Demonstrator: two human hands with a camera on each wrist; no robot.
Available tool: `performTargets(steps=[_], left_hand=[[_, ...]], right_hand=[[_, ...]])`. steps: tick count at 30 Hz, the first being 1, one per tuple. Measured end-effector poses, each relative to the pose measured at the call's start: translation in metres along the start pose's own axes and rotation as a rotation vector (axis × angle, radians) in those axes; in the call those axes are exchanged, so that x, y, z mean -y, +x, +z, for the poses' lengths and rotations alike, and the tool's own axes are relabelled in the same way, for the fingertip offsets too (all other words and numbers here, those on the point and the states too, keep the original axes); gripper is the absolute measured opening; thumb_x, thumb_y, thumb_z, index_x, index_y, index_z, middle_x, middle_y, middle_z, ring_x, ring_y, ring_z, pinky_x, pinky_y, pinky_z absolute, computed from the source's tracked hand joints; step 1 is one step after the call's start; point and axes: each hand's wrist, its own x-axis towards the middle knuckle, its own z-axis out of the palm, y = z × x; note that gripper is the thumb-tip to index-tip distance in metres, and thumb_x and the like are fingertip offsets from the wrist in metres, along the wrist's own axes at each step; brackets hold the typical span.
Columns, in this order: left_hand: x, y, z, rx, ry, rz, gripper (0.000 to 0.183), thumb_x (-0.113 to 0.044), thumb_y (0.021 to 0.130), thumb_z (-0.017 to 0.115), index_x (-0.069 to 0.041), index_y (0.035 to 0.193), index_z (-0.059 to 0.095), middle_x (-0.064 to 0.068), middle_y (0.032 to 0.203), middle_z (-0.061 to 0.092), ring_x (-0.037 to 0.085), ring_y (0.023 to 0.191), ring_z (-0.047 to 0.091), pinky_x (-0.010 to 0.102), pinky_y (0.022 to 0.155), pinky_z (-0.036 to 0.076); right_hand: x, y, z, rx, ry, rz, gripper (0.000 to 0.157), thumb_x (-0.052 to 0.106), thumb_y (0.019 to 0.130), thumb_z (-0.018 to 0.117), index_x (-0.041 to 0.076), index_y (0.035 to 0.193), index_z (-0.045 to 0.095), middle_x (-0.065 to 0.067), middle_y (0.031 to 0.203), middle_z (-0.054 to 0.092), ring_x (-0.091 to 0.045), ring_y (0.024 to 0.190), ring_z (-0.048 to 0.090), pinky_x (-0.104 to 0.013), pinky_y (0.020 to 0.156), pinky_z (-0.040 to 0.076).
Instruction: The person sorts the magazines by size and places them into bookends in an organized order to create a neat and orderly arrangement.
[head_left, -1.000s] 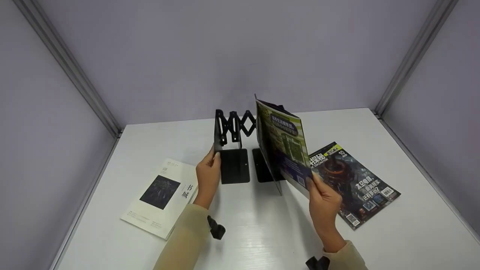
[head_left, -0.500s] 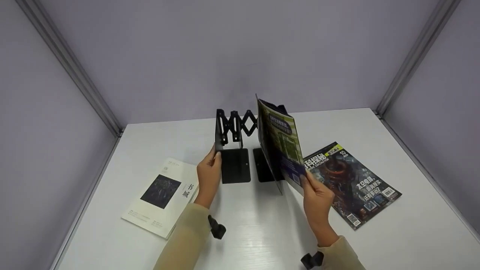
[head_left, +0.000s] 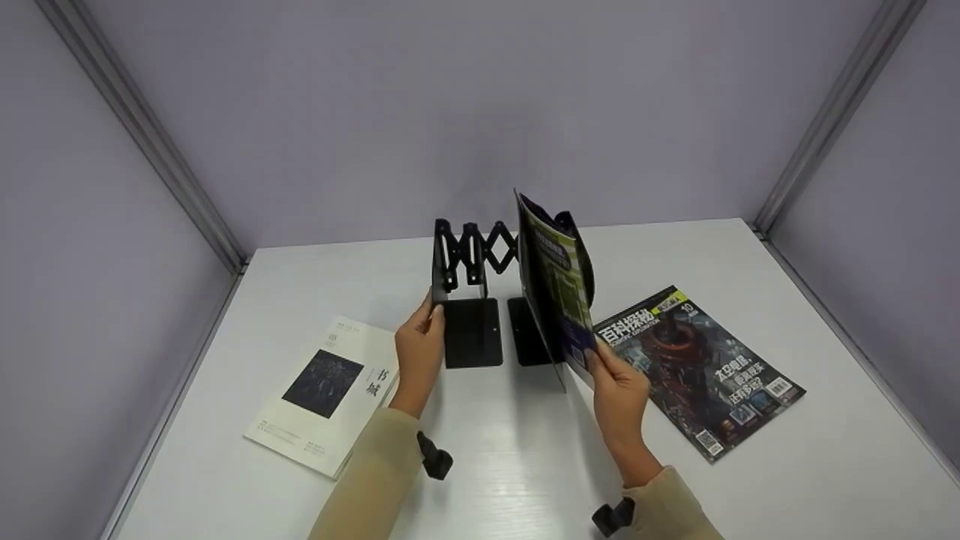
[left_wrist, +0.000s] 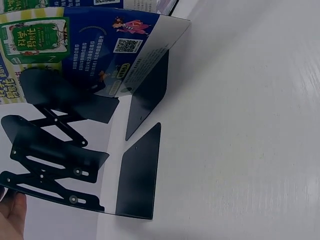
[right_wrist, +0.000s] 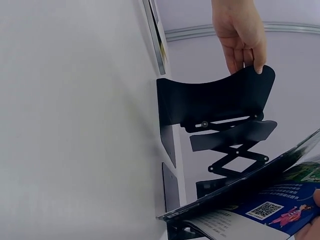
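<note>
The thin, glossy green-and-blue magazine (head_left: pixel 561 292) looks light, floppy and slippery, so it is best pinched at its lower corner, where the right hand (head_left: pixel 619 390) grips it upright just right of the single black metal scissor-type expanding bookend (head_left: pixel 480 300). The left hand (head_left: pixel 418 352) curls its fingers on the bookend's left plate. Left of the bookend lies one cream paperback book (head_left: pixel 330 394); right of it lies one dark science magazine (head_left: pixel 701 371), making two magazines in all.

A bare recording booth: plain lilac walls (head_left: pixel 375 112) with metal corner strips (head_left: pixel 142 142) enclose a white tabletop (head_left: pixel 525 465).
</note>
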Motion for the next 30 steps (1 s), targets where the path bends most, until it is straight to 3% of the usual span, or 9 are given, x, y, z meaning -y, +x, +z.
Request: performTargets(steps=[4, 11, 21, 30], left_hand=[[0.000, -0.001, 0.000, -0.006, 0.019, 0.011, 0.039, -0.011, 0.100, 0.058, -0.004, 0.138, 0.056, 0.013, 0.140, 0.057, 0.026, 0.130, 0.057, 0.039, 0.103, 0.053], [-0.001, -0.001, -0.001, 0.002, -0.007, 0.003, 0.039, -0.011, 0.101, 0.057, -0.004, 0.139, 0.055, 0.011, 0.141, 0.056, 0.026, 0.132, 0.055, 0.039, 0.106, 0.050], [0.000, -0.001, 0.000, -0.004, -0.005, 0.012, 0.039, -0.010, 0.100, 0.058, -0.002, 0.138, 0.055, 0.012, 0.141, 0.056, 0.026, 0.132, 0.055, 0.038, 0.104, 0.051], [0.002, -0.002, 0.000, 0.008, -0.016, 0.002, 0.040, -0.011, 0.101, 0.057, -0.004, 0.140, 0.054, 0.012, 0.143, 0.055, 0.026, 0.132, 0.055, 0.040, 0.104, 0.051]], right_hand=[[-0.004, 0.001, 0.002, 0.004, -0.013, -0.008, 0.029, -0.009, 0.091, 0.063, -0.014, 0.120, 0.062, -0.033, 0.123, 0.059, 0.006, 0.103, 0.066, -0.014, 0.085, 0.056], [-0.009, 0.004, 0.005, 0.012, 0.011, 0.084, 0.032, -0.009, 0.092, 0.062, -0.012, 0.124, 0.062, -0.032, 0.127, 0.059, 0.006, 0.101, 0.067, -0.014, 0.086, 0.056], [-0.016, 0.006, 0.009, 0.029, -0.009, 0.123, 0.029, -0.007, 0.091, 0.065, -0.010, 0.119, 0.066, -0.025, 0.120, 0.066, 0.006, 0.099, 0.067, -0.015, 0.086, 0.057], [-0.023, 0.008, 0.008, 0.066, 0.132, 0.257, 0.034, -0.009, 0.093, 0.060, -0.014, 0.127, 0.057, -0.028, 0.128, 0.061, 0.000, 0.099, 0.070, -0.019, 0.088, 0.057]])
